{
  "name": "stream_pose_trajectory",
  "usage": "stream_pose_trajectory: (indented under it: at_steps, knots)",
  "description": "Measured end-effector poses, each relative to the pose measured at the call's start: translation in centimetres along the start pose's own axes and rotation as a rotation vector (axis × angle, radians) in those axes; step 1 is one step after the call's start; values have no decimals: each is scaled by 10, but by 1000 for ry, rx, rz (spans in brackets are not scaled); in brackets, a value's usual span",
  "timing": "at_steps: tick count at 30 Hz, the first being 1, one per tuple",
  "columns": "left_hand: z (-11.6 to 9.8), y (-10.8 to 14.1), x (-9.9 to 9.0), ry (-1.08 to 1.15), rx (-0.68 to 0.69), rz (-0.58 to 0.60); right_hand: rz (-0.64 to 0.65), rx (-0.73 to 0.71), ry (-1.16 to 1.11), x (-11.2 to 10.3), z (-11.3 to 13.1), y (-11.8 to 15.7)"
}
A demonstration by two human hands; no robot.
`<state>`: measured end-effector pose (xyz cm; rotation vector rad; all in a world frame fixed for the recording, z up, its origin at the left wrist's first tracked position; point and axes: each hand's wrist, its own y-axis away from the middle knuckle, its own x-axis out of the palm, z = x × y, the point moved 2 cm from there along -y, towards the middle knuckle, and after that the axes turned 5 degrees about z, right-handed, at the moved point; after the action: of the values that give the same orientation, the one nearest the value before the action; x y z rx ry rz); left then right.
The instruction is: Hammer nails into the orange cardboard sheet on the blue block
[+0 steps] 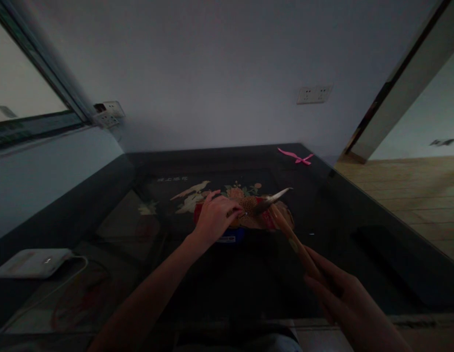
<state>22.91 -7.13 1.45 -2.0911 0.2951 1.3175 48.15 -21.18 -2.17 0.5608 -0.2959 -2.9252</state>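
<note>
My right hand (333, 288) is wrapped around the wooden handle of a claw hammer (294, 239). The hammer's metal head, with its pale pointed claw, is over a tan and red piece (261, 222) in the middle of the table. Thumb and fingers of my left hand (216, 215) are pinched together at the left of that piece, close to the hammer head. A thin glint shows at the fingertips, too small and dark to name. Below the left hand lies a blue item (230, 237) with a pale label, partly hidden by the hand.
The dark glossy table (270, 274) bears a bird and flower print (192, 190). A pink ribbon (298, 157) lies at the far right. At left is a white device (34, 263) with a cable. A dark flat object (399, 261) is at right. Wall sockets (314, 94) are behind.
</note>
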Motion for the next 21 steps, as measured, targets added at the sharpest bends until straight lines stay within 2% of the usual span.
stream_pose_trajectory:
  at_steps: [7, 10, 13, 16, 21]
  knots:
    - [-9, -1, -5, -37, 36, -16, -20, -39, 39, -1, 4, -1]
    - [-14, -2, -5, -26, 85, 13, -48, -88, 59, -2, 5, 0]
    - [-16, -4, -3, -39, 114, 37, -18, -56, 47, -2, 3, 0]
    - [-15, -6, 0, -61, 121, 43, 3, -7, 52, -1, 1, -1]
    - [-12, -7, 1, -35, 85, 50, -45, -75, 36, 0, 4, 0]
